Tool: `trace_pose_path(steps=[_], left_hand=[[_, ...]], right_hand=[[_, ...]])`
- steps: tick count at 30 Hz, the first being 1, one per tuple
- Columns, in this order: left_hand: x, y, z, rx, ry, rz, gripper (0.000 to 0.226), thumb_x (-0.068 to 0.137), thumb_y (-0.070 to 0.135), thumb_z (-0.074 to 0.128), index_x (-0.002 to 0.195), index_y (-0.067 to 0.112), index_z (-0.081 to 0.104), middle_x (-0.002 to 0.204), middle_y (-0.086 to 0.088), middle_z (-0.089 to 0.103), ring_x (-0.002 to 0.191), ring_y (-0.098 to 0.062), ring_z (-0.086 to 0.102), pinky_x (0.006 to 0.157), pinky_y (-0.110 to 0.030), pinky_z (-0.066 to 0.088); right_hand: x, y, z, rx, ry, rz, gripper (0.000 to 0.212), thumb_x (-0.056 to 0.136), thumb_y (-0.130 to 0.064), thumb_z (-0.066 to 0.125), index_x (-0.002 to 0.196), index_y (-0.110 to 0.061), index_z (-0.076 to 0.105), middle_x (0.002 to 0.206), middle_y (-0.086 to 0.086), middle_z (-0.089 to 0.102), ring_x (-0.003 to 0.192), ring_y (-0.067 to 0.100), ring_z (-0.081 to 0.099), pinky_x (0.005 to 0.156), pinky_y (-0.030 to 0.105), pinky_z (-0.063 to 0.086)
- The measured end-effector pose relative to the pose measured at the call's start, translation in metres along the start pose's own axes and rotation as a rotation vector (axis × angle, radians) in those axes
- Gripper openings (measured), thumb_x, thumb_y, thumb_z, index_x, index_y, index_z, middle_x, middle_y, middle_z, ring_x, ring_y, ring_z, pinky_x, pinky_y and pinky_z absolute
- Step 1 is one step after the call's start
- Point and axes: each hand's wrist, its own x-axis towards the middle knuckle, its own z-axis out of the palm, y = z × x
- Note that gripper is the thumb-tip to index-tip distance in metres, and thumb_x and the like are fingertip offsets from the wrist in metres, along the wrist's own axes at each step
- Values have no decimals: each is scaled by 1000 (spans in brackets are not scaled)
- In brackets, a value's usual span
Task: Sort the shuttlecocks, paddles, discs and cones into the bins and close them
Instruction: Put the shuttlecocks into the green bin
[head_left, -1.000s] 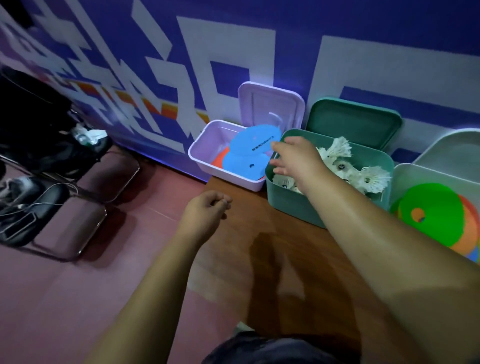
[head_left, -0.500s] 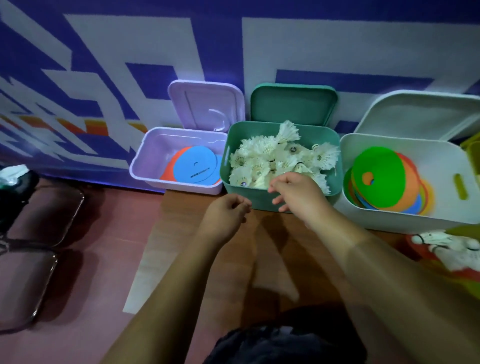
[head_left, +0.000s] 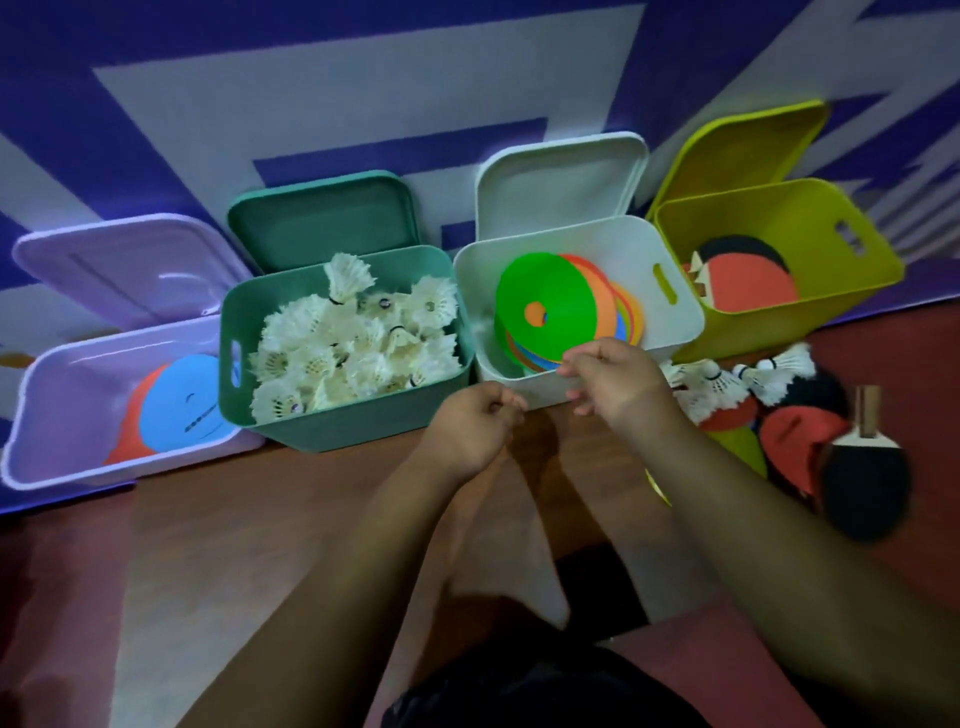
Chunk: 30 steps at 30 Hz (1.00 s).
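Four open bins stand in a row against the wall. The purple bin holds a blue disc over an orange one. White shuttlecocks fill the green bin. Stacked cones, a green cone on top, lie in the white bin. The yellow bin holds a red paddle. My left hand hovers in front of the white bin with curled fingers, holding nothing. My right hand is at the white bin's front rim, fingers loosely bent, empty.
Loose shuttlecocks, a red and black paddle and other red pieces lie on the floor at the right. Each bin's lid, such as the green lid, leans open against the patterned wall. Wooden floor lies in front.
The view has swung right, from the purple and green bins to the white and yellow ones. My right hand left the green bin and moved to the white bin's front; my left hand followed.
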Motion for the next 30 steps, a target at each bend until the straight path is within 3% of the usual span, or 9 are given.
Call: trace_pose_path(steps=[6, 9, 15, 17, 22, 23, 25, 27, 30], left_hand=[[12, 13, 73, 62, -140, -25, 16, 103, 7, 58, 105, 1, 73, 78, -3, 69, 55, -2, 59, 52, -12, 44], [18, 15, 104, 101, -184, -73, 15, 104, 16, 61, 103, 8, 74, 85, -11, 75, 65, -12, 64, 55, -17, 48], [34, 28, 158, 200, -212, -62, 11, 105, 13, 61, 103, 7, 70, 73, -1, 65, 45, 4, 54, 50, -13, 44], [41, 38, 174, 295, -208, -26, 11, 104, 18, 61, 100, 14, 71, 77, 0, 68, 55, 2, 59, 57, -16, 46], [68, 58, 217, 512, -182, 68, 22, 101, 21, 61, 118, 18, 76, 122, -2, 73, 114, -21, 66, 96, -29, 49], [75, 61, 227, 527, -180, 82, 24, 100, 20, 62, 120, 21, 75, 126, -2, 72, 118, -22, 65, 100, -32, 50], [87, 66, 244, 576, -181, 134, 31, 97, 19, 65, 126, 25, 73, 129, -6, 70, 119, -26, 64, 102, -34, 50], [98, 68, 259, 674, -174, 181, 39, 94, 20, 67, 132, 26, 71, 128, -15, 66, 119, -33, 62, 103, -37, 49], [111, 72, 276, 921, -153, 118, 45, 95, 43, 59, 140, 40, 62, 133, -16, 57, 122, -41, 56, 103, -46, 50]], right_hand=[[1, 44, -86, -5, 125, 67, 16, 98, -14, 57, 89, -19, 69, 85, -2, 76, 62, 15, 67, 53, 27, 51], [3, 71, -122, 29, 145, 139, 15, 98, -13, 57, 92, -17, 69, 93, 6, 77, 66, 19, 68, 56, 29, 50], [18, 119, -180, -9, 165, 204, 17, 101, -18, 56, 101, -10, 71, 102, 10, 76, 74, 21, 71, 63, 35, 54], [26, 127, -196, -34, 157, 195, 17, 100, -16, 56, 99, -10, 72, 101, 13, 76, 72, 20, 72, 62, 35, 56], [55, 144, -228, -159, 139, 133, 13, 90, -24, 58, 89, -22, 71, 96, 5, 77, 84, 24, 77, 83, 52, 64], [61, 146, -233, -161, 138, 114, 11, 86, -28, 59, 92, -28, 69, 103, 1, 76, 91, 24, 76, 88, 51, 63], [78, 151, -240, -164, 137, 97, 33, 80, -31, 60, 112, -30, 69, 118, 0, 73, 99, 25, 74, 94, 46, 60], [93, 149, -245, -238, 108, 67, 48, 85, -25, 64, 133, -27, 67, 126, 5, 67, 93, 24, 71, 85, 32, 55], [117, 157, -249, -313, 73, 41, 58, 87, -19, 65, 142, -35, 63, 130, 12, 63, 72, 21, 67, 63, 24, 45]])
